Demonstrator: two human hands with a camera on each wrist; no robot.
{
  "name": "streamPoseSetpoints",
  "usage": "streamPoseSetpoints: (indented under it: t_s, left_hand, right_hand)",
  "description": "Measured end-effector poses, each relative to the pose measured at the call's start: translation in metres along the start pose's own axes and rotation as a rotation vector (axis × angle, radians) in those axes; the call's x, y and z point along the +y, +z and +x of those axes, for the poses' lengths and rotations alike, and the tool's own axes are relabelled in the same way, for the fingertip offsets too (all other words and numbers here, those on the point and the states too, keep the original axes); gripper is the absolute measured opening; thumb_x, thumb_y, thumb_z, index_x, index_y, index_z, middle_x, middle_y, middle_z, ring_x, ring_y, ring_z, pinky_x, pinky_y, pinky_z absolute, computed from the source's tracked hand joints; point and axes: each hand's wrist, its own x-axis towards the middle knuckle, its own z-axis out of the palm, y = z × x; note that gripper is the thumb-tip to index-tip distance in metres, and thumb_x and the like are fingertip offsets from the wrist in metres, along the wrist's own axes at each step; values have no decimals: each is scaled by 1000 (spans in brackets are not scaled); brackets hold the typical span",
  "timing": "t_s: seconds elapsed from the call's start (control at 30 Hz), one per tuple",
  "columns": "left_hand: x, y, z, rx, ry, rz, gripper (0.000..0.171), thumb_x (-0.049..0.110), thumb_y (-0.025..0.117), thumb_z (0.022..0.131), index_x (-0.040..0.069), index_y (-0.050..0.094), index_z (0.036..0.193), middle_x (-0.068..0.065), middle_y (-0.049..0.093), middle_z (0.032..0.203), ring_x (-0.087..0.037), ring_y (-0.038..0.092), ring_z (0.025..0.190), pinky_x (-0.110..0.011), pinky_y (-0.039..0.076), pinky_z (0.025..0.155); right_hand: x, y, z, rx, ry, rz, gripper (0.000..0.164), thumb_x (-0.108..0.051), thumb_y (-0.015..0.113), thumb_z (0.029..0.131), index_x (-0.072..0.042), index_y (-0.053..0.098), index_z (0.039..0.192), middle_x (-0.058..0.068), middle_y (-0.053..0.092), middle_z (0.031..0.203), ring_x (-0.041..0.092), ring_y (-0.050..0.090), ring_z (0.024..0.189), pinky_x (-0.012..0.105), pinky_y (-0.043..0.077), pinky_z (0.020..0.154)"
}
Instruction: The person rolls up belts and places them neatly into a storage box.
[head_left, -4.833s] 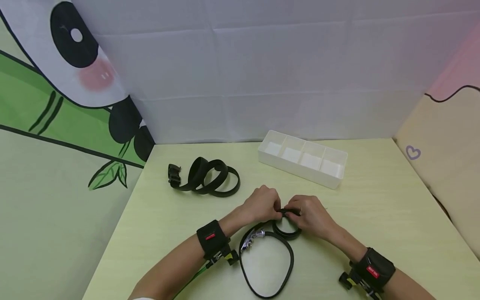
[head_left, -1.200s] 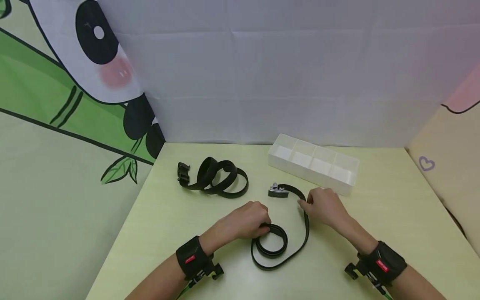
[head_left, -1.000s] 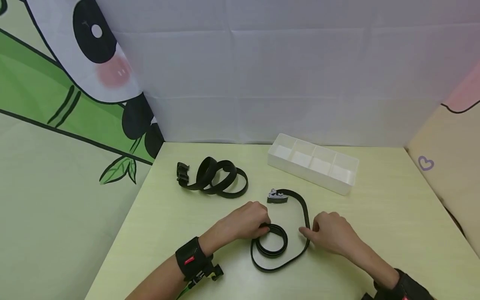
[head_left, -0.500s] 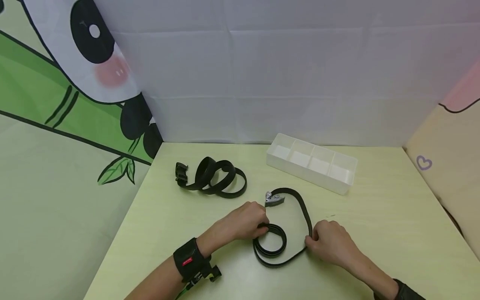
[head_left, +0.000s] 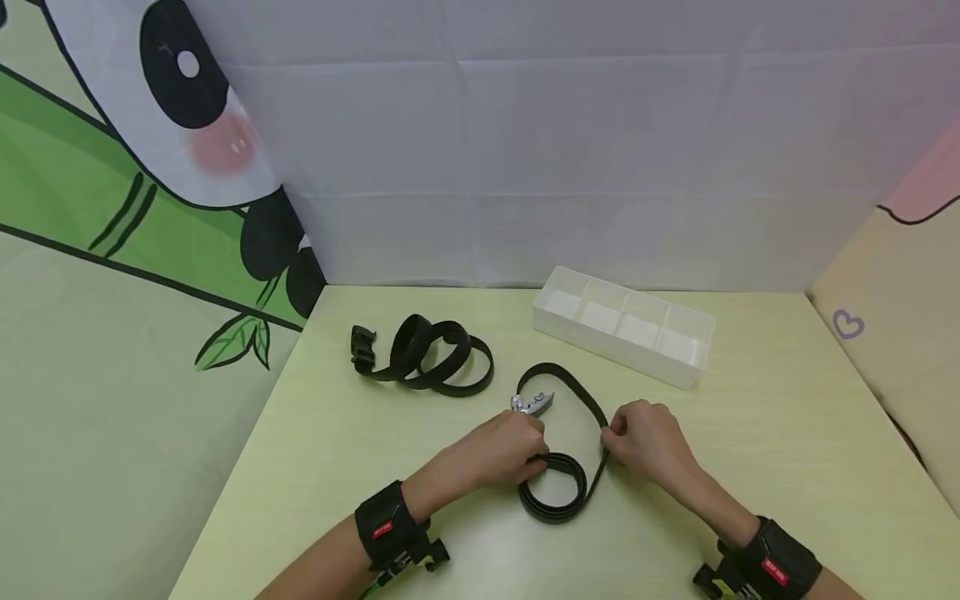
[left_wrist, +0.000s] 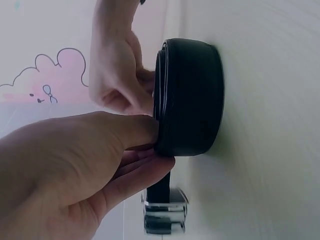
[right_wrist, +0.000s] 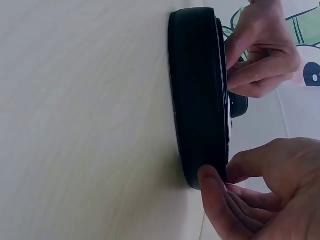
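A black leather belt point(head_left: 553, 512) stands on its edge on the table, partly rolled into a tight coil with a looser length curving out behind it. Its silver buckle point(head_left: 534, 405) sits at the end of that length, just beyond my left hand. Thumb and fingers of my left hand point(head_left: 487, 454) pinch the coil's left side; the left wrist view shows them gripping the edge of the rolled belt point(left_wrist: 192, 97). My right hand point(head_left: 651, 442) pinches the free strap right of the coil. In the right wrist view, thumb and fingers close round the strap point(right_wrist: 197, 100).
Farther back on the left lies a second black belt point(head_left: 410, 350) in loose loops, with a dark buckle point(head_left: 363, 348). A white divided box point(head_left: 615, 340) with several compartments stands at the back right, near the fabric backdrop point(head_left: 480, 167).
Earlier both hands were together at a small coil, the buckle nearer the front. Recently the right hand slid down the strap, then drew it inward; the outer loop tightened and the buckle swung left.
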Motion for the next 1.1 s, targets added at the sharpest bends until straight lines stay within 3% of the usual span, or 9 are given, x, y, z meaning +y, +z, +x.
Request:
streamPoseSetpoints:
  t_s: [0.2, 0.37, 0.7, 0.87, 1.1]
  left_hand:
    - [9, 2, 10, 13, -24, 103, 28, 23, 86, 99, 20, 78, 72, 7, 69, 79, -4, 57, 65, -23, 45, 59]
    - [10, 3, 15, 17, -29, 138, 29, 25, 86, 97, 22, 76, 70, 9, 67, 77, -3, 51, 63, -22, 42, 58]
    - [-1, 5, 15, 4, -67, -152, 25, 20, 86, 99, 19, 80, 75, 11, 62, 70, 2, 46, 68, -15, 37, 64]
    - [0, 4, 14, 29, -97, -181, 19, 20, 87, 99, 18, 84, 81, 12, 68, 70, 4, 48, 67, -13, 36, 63]
    - [4, 7, 13, 84, -144, -202, 16, 21, 89, 98, 18, 86, 83, 11, 75, 72, 6, 48, 65, -13, 33, 60]
  right_hand:
    - [-7, 12, 18, 45, -79, 7, 28, -6, 77, 91, -14, 72, 64, -8, 61, 57, 9, 51, 56, 25, 38, 55]
    - [-12, 19, 23, 34, -125, 44, 21, -10, 83, 94, -13, 82, 74, -7, 74, 65, 7, 60, 62, 26, 46, 60]
    - [-12, 24, 17, -64, -32, 248, 14, -21, 89, 98, -14, 91, 85, -2, 85, 81, 6, 71, 76, 21, 50, 65]
    - [-12, 24, 12, -95, -29, 269, 13, -22, 88, 100, -17, 91, 88, -4, 86, 83, 5, 71, 79, 21, 50, 67]
    - [-10, 13, 1, -230, -94, 344, 8, -20, 87, 99, -13, 88, 95, -4, 84, 86, 6, 72, 77, 22, 55, 67]
